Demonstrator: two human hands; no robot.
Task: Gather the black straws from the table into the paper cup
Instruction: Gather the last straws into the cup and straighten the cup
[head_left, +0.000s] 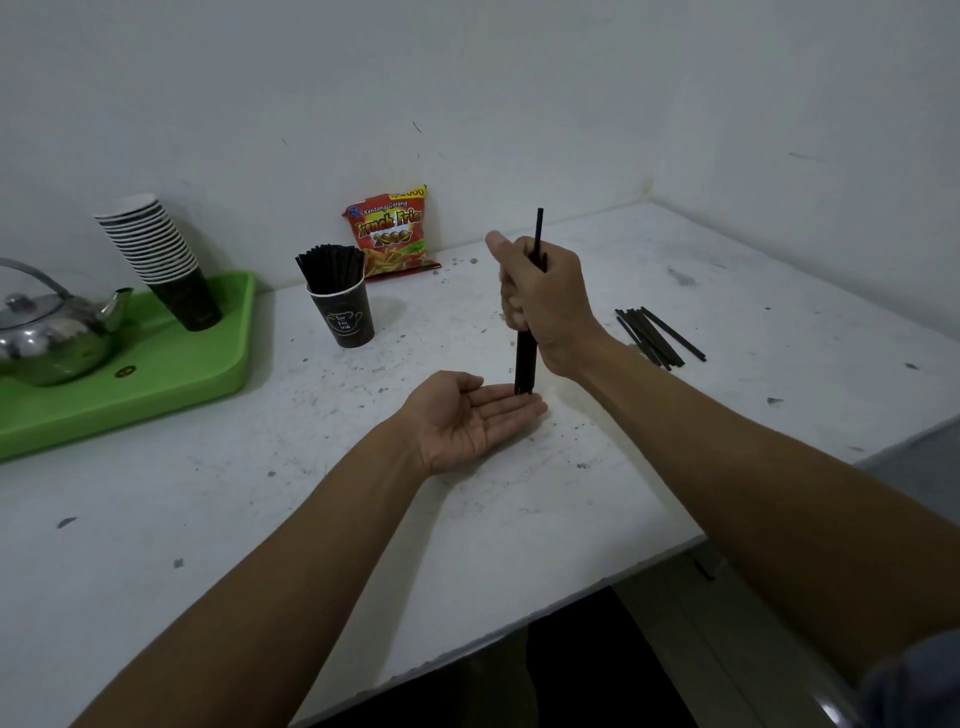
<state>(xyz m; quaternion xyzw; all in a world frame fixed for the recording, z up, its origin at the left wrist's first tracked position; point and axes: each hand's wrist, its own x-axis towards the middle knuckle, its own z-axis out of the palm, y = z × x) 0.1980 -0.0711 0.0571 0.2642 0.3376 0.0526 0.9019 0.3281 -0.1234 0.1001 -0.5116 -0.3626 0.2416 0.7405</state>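
My right hand (545, 301) is closed around a bundle of black straws (525, 364), held upright above the white table (208, 519). One straw in the bundle sticks up higher than the others. The bundle's lower ends rest on the fingers of my left hand (467, 421), which lies palm up and flat on the table. A dark paper cup (344, 317) stands to the left of my hands, holding several black straws. A loose pile of black straws (657, 335) lies on the table to the right of my right hand.
A green tray (197, 374) at the left carries a metal teapot (49, 327) and a stack of paper cups (161, 260). A red snack bag (392, 228) leans on the wall behind the cup. The table's front edge runs diagonally at lower right.
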